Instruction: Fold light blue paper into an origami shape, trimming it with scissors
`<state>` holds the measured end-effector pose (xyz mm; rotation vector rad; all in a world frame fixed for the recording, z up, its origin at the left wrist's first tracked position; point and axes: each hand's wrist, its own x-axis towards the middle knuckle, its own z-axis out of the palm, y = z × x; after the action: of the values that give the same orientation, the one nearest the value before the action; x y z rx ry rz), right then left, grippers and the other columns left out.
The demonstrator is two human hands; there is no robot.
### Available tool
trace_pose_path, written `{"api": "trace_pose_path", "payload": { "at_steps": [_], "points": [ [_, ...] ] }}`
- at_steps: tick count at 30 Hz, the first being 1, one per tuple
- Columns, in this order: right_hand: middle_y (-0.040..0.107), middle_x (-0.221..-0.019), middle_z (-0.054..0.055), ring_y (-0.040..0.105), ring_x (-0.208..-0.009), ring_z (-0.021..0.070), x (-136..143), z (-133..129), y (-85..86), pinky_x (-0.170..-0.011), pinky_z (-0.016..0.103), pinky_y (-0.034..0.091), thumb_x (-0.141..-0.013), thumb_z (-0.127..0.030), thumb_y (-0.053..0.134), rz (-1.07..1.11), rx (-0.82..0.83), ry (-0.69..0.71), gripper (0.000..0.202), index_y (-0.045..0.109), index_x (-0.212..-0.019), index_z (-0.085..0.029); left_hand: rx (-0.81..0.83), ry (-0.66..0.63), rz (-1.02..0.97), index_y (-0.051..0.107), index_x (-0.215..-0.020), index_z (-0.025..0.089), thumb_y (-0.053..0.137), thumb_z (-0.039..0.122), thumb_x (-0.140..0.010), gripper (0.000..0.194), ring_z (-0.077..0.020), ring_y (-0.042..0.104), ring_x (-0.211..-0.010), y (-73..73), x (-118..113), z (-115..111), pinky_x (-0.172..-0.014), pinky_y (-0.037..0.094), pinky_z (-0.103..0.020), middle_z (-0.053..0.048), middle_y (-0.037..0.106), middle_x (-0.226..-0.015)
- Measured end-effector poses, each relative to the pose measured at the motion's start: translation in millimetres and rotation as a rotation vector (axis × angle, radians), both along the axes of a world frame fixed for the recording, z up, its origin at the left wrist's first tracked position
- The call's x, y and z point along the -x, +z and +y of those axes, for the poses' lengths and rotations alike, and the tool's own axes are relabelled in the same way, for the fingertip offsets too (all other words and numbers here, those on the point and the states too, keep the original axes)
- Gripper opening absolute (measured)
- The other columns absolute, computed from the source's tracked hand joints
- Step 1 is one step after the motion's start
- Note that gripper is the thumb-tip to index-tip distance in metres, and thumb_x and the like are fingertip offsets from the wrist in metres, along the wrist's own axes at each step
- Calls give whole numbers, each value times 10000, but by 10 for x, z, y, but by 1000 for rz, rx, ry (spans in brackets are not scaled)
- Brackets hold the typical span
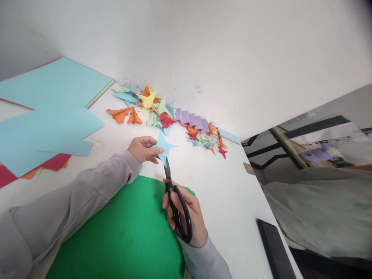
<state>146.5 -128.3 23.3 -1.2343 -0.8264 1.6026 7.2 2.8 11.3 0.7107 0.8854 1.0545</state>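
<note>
My left hand [144, 150] pinches a light blue piece of folded paper [165, 146] with pointed arms, thumb on top. In my right hand [186, 209] is a pair of scissors [169, 179] with black handles, their blades pointing up and away from me. The blade tips meet the lower edge of the blue paper; whether they cut into it I cannot tell. Both hands are above a green sheet [124, 228] on the white table. Beyond them lies a heap of folded paper shapes, among them a yellow one [148, 99] and a red one [166, 120].
Large light blue sheets [43, 131] are stacked at the left, over red and orange ones. A purple pleated strip [192, 118] lies among small shapes near the wall. At the right edge rests a dark flat object [276, 248], perhaps a phone.
</note>
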Motion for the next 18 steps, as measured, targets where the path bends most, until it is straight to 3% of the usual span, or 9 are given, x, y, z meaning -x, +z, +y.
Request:
{"api": "trace_pose_path", "payload": {
  "at_steps": [18],
  "points": [
    [561,-547,-31,393,-306,35,12,14,30,-251,150,301,-668,-424,686,-13,28,-6,477,615,-1046,-142,-14,30,1,509,-650,114,837,226,-348,460,-96,557,-377,-28,-8,-15,-341,507,-214,41,578,-525]
  ]
}}
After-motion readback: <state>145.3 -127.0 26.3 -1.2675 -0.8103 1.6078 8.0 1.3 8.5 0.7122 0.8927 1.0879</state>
